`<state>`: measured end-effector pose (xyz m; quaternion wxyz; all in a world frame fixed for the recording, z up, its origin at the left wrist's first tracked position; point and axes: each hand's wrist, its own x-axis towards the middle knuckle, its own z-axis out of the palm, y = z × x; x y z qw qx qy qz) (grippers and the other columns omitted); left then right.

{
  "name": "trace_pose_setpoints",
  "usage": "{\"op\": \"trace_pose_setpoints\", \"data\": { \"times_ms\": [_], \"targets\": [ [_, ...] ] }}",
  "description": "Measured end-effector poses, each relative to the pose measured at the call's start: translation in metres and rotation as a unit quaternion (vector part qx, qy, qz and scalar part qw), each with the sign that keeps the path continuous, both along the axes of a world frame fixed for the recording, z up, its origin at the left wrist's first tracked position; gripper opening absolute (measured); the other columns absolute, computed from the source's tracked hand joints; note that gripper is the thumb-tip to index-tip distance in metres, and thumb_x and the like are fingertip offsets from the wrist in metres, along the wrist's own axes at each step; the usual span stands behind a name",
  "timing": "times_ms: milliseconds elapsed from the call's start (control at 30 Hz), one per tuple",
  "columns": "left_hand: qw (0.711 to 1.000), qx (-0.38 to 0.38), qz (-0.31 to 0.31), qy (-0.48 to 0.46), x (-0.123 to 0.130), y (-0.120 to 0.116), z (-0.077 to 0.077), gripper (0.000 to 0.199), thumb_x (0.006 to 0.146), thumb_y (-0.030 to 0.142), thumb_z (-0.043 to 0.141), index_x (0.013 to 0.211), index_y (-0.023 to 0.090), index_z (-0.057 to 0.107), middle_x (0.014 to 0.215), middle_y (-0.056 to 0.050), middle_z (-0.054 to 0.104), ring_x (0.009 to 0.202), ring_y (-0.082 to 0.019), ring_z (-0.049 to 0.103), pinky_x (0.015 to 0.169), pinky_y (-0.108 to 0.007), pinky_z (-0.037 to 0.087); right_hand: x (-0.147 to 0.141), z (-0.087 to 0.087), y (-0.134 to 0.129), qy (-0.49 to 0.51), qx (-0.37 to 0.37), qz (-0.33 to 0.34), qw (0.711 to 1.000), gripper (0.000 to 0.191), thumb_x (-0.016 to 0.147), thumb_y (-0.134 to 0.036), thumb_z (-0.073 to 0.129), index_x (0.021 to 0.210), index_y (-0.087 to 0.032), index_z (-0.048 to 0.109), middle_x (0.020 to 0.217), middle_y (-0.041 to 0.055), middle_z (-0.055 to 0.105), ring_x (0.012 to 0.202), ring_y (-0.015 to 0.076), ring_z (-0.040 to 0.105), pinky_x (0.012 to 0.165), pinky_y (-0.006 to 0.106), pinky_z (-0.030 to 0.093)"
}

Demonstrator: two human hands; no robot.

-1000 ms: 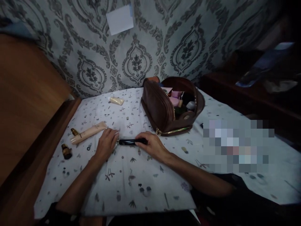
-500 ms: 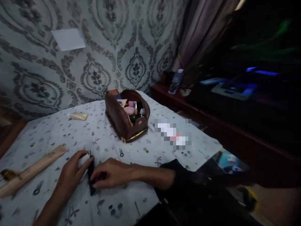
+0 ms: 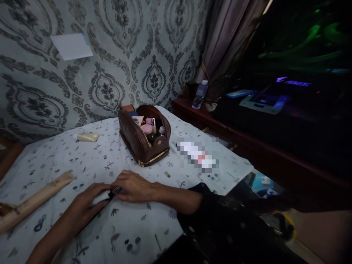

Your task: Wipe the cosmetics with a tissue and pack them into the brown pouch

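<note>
Over the near part of the patterned tablecloth [image 3: 143, 227], my two hands meet at a slim black object [image 3: 111, 194]. My left hand [image 3: 82, 205] pinches it between thumb and fingers. On its shiny far end, the curled fingers of my right hand [image 3: 134, 187] are closed. Most of the object is hidden by the hands, so its exact kind does not show. Beyond them stands a brown cosmetic bag [image 3: 132, 141], unzipped, with several small items inside, among them a pink one [image 3: 146, 129].
A long beige tube or package [image 3: 41, 198] lies at left, and a small cream tube [image 3: 88, 137] farther back. Right of the bag is a bright pixelated patch [image 3: 195, 154]. A clear bottle [image 3: 200, 95] stands on the dark red ledge [image 3: 181, 106] near a dark computer screen.
The black object, earlier pointing away from me between the hands, has swung round and is now mostly covered. My right hand has moved up to its end. The view has shifted slightly right.
</note>
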<state>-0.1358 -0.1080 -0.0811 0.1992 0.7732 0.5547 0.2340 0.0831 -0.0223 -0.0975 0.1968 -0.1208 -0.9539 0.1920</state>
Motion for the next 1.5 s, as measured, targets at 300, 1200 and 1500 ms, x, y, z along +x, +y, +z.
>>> {"op": "trace_pose_setpoints", "data": {
  "times_ms": [300,1200,1500],
  "targets": [
    [0.984,0.042,0.129,0.119,-0.009,-0.040,-0.011,0.038,0.099,0.042,0.040,0.132,0.031,0.056,0.137,-0.007,0.054,0.128,-0.026,0.049,0.106,-0.046,0.042,-0.002,-0.008,0.004,0.025,-0.058,-0.005,0.998,0.012,0.087,-0.016,0.067,0.099,-0.015,0.067,0.093,0.0068,0.069,0.092,0.0204,0.057,0.081,0.031,0.046],
    [0.921,0.266,0.048,0.280,0.052,-0.028,-0.002,0.029,0.093,0.005,0.043,0.119,0.010,0.056,0.107,-0.011,0.064,0.096,-0.023,0.058,0.084,-0.035,0.055,-0.006,-0.012,0.004,0.005,-0.070,-0.075,0.995,0.015,0.080,-0.011,0.070,0.094,-0.017,0.069,0.086,0.0051,0.063,0.089,0.0210,0.055,0.074,0.030,0.044],
    [0.931,0.208,0.116,0.275,0.012,-0.056,-0.002,0.035,0.091,0.002,0.044,0.122,0.014,0.055,0.110,-0.012,0.065,0.100,-0.024,0.058,0.081,-0.036,0.057,-0.005,-0.008,-0.001,0.014,-0.089,-0.081,0.993,0.007,0.083,-0.015,0.069,0.088,-0.018,0.067,0.082,0.0030,0.060,0.082,0.0185,0.055,0.069,0.028,0.042]
  ]
}}
